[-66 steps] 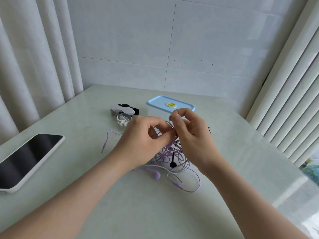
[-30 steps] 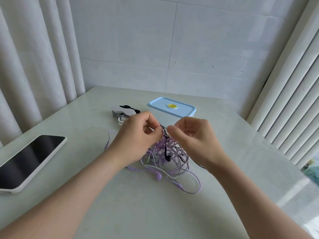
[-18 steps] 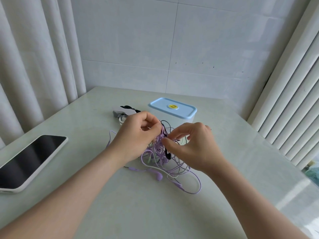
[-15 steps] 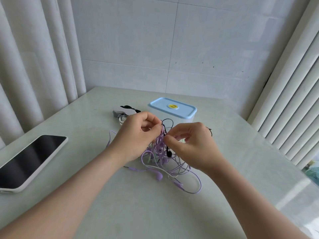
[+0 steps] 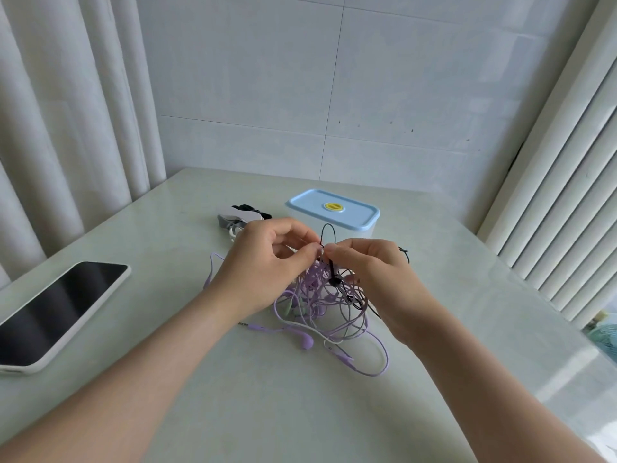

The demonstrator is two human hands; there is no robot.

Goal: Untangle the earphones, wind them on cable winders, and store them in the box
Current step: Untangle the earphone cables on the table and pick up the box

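Note:
A tangle of purple, white and black earphones (image 5: 329, 305) lies on the pale table (image 5: 233, 396), partly lifted. My left hand (image 5: 267, 265) pinches cables at the top of the tangle. My right hand (image 5: 374, 272) pinches the black cable right beside it, fingertips almost touching; a black loop stands up above them and a black earbud (image 5: 334, 281) hangs below. Behind stands the closed box with a blue lid (image 5: 333, 208). The cable winders (image 5: 238, 217), white and black, lie left of the box, partly hidden by my left hand.
A smartphone (image 5: 56, 309) in a white case lies face up at the left edge. Curtains hang at the left, vertical blinds at the right, a tiled wall behind. A purple earbud (image 5: 306, 342) and a plug trail toward me on the table.
My right hand moved up and left to meet the left hand's fingertips, pinching the black cable; a black loop now stands above the fingers and the tangle is lifted a little.

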